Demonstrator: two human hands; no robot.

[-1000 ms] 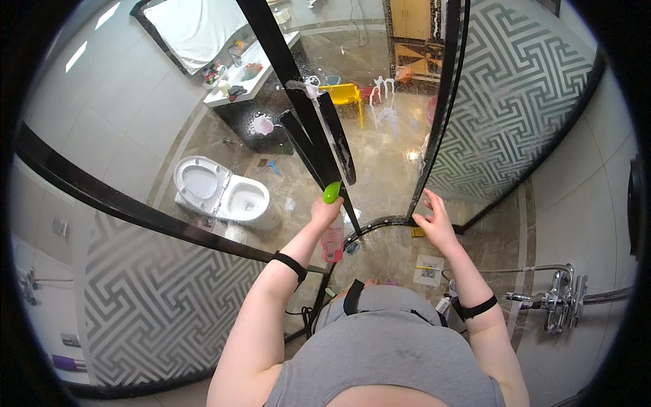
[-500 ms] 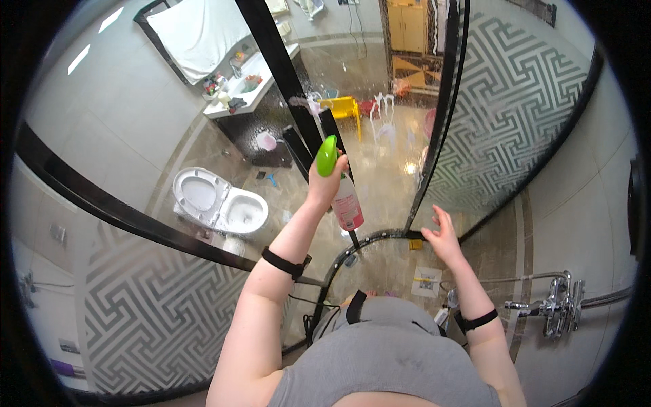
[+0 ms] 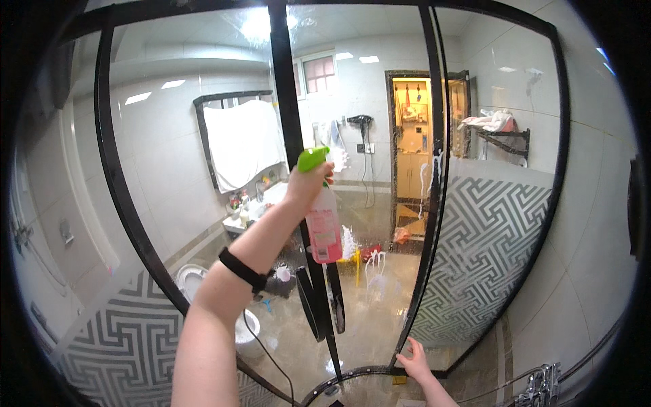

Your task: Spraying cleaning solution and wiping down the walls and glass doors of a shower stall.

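Note:
My left hand (image 3: 312,184) is wrapped round the neck of a spray bottle (image 3: 324,234) with a green trigger head and pink liquid low in its clear body. The bottle hangs upright in front of the glass shower door (image 3: 369,203), its nozzle toward the glass on the right. White foam (image 3: 377,266) runs down the pane in streaks, and more foam lies along the black door post (image 3: 428,203). Low on the right, my right hand (image 3: 415,361) is empty with fingers apart, at the foot of that post; whether it touches the post I cannot tell.
Black door handles (image 3: 313,305) stick out below the bottle. A patterned frosted panel (image 3: 488,258) curves round on the right. A chrome shower mixer (image 3: 539,386) is at the lower right. Beyond the glass are a toilet (image 3: 247,332), a covered mirror (image 3: 243,146) and a hair dryer (image 3: 361,122).
The view has tilted up, showing more of the upper glass. My left hand has raised the spray bottle higher against the door. My right hand now sits close to the black post's foot.

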